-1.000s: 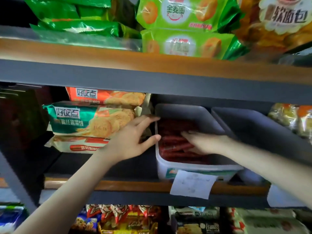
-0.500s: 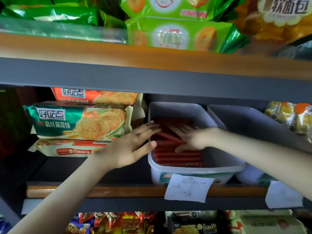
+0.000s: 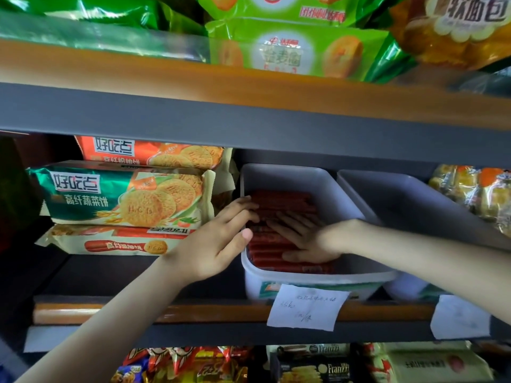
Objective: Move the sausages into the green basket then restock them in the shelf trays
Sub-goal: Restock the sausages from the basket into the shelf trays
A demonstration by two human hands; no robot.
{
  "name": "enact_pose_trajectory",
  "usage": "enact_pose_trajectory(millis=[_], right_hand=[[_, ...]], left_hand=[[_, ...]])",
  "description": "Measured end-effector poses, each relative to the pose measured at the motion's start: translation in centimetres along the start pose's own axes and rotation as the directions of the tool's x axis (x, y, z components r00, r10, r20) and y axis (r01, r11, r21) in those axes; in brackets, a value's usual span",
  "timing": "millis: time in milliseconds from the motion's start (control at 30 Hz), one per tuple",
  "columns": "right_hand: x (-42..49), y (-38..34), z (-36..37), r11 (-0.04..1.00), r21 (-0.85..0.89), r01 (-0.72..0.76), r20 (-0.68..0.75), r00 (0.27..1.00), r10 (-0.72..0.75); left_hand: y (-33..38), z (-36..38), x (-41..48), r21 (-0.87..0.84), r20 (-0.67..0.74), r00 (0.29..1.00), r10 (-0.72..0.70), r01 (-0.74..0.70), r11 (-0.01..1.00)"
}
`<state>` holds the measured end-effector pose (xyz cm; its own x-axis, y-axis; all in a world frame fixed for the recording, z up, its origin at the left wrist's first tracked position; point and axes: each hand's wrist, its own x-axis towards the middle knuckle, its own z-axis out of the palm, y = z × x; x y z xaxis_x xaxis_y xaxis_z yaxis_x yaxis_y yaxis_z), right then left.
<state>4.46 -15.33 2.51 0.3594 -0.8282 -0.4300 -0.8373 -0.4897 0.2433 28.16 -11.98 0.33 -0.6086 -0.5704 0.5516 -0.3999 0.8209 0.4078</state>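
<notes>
Several red sausages [image 3: 279,201] lie side by side in a white shelf tray [image 3: 309,280] on the middle shelf. My right hand [image 3: 301,239] lies flat on the sausages inside the tray, fingers straight and pointing left. My left hand [image 3: 221,241] rests against the tray's left rim, its straight fingers reaching over the edge onto the sausages. A second white tray [image 3: 409,205] stands to the right; no contents show in it. The green basket is out of view.
Biscuit packs [image 3: 124,200] are stacked left of the tray. Yellow snack packs [image 3: 475,194] sit at the far right. Paper price notes [image 3: 307,306] hang on the shelf's wooden front edge [image 3: 110,313]. The upper shelf board [image 3: 249,114] is close overhead; more packets fill the shelf below.
My right hand has slid forward and flattened on the sausages. My left hand has moved right, its fingers now over the tray's rim. The view has drifted slightly.
</notes>
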Motion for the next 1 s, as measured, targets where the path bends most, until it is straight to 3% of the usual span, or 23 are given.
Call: enact_pose_trajectory(millis=[467,600,733,900,1000], right_hand=[[1.4,1.6,-2.1,1.000,0.000,-0.028,-0.076,0.997,0.028],[-0.1,1.2,-2.3,0.992,-0.129,0.001,-0.200,0.979,-0.027],[-2.6,-0.1,-2.8,0.988,-0.152,0.023,-0.344,0.936,-0.074],[-7.5,-3.2,-4.0,1.000,-0.007,0.020,-0.477,0.879,-0.021],[-10.3,-5.8,-3.7,0.959,0.201,0.197,-0.591,0.806,-0.042]], left_hand=[[-0.4,0.1,0.1,0.012,-0.015,1.000,0.014,-0.014,1.000],[-0.5,0.0,0.0,0.015,-0.012,1.000,0.005,-0.005,1.000],[0.2,-0.6,-0.2,0.055,0.002,0.999,-0.052,0.052,0.997],[3.3,-1.1,-1.8,0.114,-0.152,0.969,-0.196,0.214,0.970],[6.1,-0.6,-4.4,0.149,-0.260,0.943,-0.208,0.252,0.956]])
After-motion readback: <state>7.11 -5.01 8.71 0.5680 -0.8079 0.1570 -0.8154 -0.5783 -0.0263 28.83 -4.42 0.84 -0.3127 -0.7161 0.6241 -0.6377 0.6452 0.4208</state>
